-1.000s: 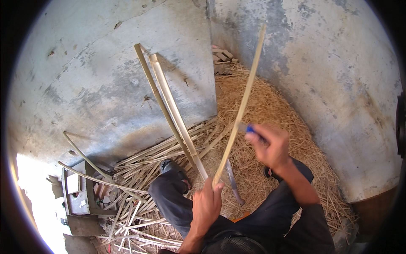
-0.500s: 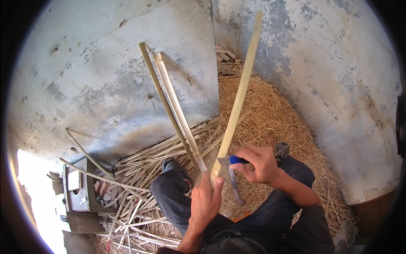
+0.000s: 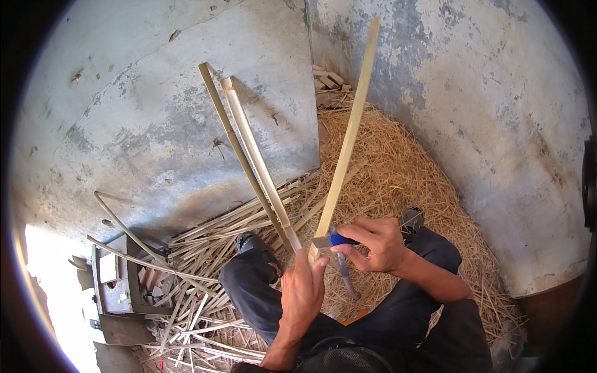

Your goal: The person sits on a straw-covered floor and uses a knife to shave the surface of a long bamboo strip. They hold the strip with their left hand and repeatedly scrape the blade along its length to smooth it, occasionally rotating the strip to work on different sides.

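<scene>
Knife (image 3: pixel 337 240) lowered, right grip (image 3: pixel 377 244) clasping it, left grip (image 3: pixel 300 291) pinching strip (image 3: pixel 349 140), long axis rising rightward

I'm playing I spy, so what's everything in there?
Walls: two, patchy grey, background
Box: one, grey, left
Bricks: several, brown, far back
Held strip: one, pale yellow, centre
Blade tool: one, blue handle, on held strip
Leaning strips: two, olive and cream, upper left
Curved strips: two, greenish, by box
Loose strips: many, pale, lower left
Shavings heap: one, golden, right
Curved tool: one, grey, lower centre
Footwear: two, dark, lower centre
Trousers: one pair, dark, bottom
Left fingers: one hand, holding strip
Right fingers: one hand, gripping tool
</scene>
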A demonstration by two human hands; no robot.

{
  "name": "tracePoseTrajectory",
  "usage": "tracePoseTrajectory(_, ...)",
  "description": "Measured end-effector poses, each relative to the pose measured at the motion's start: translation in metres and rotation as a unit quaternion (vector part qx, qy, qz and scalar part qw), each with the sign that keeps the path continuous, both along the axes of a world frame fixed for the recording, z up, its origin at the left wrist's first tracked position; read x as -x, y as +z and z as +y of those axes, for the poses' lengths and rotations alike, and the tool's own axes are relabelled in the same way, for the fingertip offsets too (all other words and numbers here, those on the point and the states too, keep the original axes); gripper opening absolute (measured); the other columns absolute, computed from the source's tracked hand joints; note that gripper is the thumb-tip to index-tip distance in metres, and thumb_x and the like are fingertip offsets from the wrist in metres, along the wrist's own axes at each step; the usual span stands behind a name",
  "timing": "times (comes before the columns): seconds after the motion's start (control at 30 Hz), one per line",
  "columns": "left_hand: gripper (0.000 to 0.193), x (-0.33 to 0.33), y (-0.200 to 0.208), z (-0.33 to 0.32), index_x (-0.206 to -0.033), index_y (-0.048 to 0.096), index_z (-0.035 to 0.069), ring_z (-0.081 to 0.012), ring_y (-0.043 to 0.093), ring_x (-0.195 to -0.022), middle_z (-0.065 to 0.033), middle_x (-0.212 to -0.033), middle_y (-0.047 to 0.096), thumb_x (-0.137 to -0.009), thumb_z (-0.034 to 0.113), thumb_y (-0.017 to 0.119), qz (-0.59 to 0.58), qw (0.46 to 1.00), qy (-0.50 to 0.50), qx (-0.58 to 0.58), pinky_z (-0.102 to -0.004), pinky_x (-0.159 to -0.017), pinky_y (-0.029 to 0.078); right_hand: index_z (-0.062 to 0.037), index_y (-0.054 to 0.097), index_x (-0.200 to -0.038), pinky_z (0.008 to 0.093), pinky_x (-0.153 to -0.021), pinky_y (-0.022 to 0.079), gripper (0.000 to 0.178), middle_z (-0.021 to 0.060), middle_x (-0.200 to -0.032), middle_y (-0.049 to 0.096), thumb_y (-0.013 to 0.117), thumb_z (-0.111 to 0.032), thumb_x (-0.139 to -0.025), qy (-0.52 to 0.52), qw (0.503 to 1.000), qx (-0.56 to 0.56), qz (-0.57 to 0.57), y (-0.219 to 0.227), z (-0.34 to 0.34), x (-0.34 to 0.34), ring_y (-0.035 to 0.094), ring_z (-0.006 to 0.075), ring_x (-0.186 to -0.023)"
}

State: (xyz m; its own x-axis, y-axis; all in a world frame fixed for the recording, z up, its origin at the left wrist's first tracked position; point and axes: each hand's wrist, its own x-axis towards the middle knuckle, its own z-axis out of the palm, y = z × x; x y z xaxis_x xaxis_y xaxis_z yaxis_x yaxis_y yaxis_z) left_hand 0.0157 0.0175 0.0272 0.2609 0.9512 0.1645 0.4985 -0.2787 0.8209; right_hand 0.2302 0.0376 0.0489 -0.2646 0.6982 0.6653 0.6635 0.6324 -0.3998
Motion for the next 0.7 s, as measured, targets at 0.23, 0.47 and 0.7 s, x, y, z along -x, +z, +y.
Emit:
tracePoseTrajectory(0.23, 0.033, 0.004, -0.011, -0.010, -0.103, 0.052, -0.004, -0.0546, 0.062, -0.065, -0.0305, -0.067, 0.061, -0.111, 0.026, 0.063, 0.008, 1.000, -0.005, 0.011, -0.0589, -0.055, 0.044, -0.0038, 0.079, -0.101, 0.0347, -0.050, 0.050, 0.031, 0.0083, -0.077, 0.071, 0.086, -0.033, -0.093, -0.040, 0.999, -0.023, 0.017, 0.000, 0.014, -0.015, 0.067, 0.0234, -0.056)
tracePoseTrajectory(0.47, 0.033, 0.013, -0.017, -0.011, -0.102, 0.051, -0.003, -0.0540, 0.063, -0.065, -0.0303, -0.067, 0.061, -0.111, 0.026, 0.063, 0.027, 1.000, -0.002, 0.006, -0.0590, -0.056, 0.045, -0.0028, 0.078, -0.100, 0.0347, -0.051, 0.050, 0.032, 0.0089, -0.077, 0.071, 0.085, -0.034, -0.095, -0.039, 0.999, -0.017, 0.002, 0.001, 0.016, -0.013, 0.067, 0.0227, -0.058)
tracePoseTrajectory(0.7, 0.036, 0.030, -0.027, -0.042, -0.105, 0.054, -0.003, -0.0542, 0.065, -0.069, -0.0299, -0.069, 0.064, -0.111, 0.031, 0.063, 0.044, 0.996, -0.035, 0.069, -0.0600, -0.060, 0.048, -0.0008, 0.080, -0.104, 0.0348, -0.057, 0.056, 0.039, 0.0129, -0.087, 0.079, 0.077, -0.039, -0.102, -0.145, 0.986, -0.063, 0.047, 0.011, 0.053, -0.060, 0.074, 0.0236, -0.065)
